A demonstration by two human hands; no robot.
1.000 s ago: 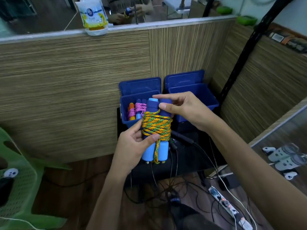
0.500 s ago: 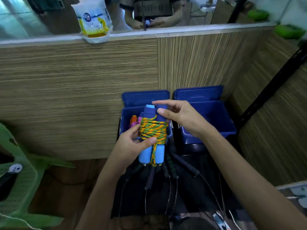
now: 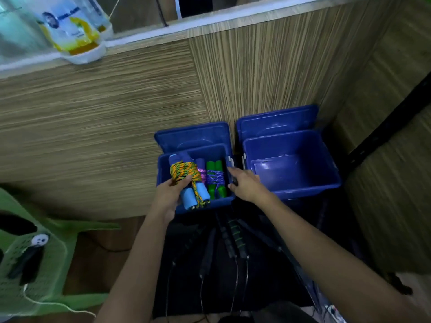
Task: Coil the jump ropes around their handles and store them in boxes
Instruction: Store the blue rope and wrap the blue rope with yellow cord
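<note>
My left hand [image 3: 169,194] grips a coiled jump rope [image 3: 186,177] with light blue handles and an orange, green and yellow cord. It sits at the left side of the left blue box [image 3: 203,203]. Inside that box lie a green-handled rope [image 3: 215,179] wound with purple cord and a bundle with pink cord [image 3: 202,173]. My right hand [image 3: 246,184] holds nothing and rests on the right rim of the left box, fingers loosely bent. The right blue box [image 3: 291,173] holds nothing.
Both boxes stand on a black surface against a wood-grain partition [image 3: 105,117], lids propped open behind them. Several black-handled ropes [image 3: 231,241] with thin cords lie on the black surface in front. A green plastic chair [image 3: 35,259] is at the left. A white pouch [image 3: 74,31] sits on the ledge.
My left hand has carried the coiled rope forward and down into the left box. My right hand let go of the handle tops and moved to the box's right rim.
</note>
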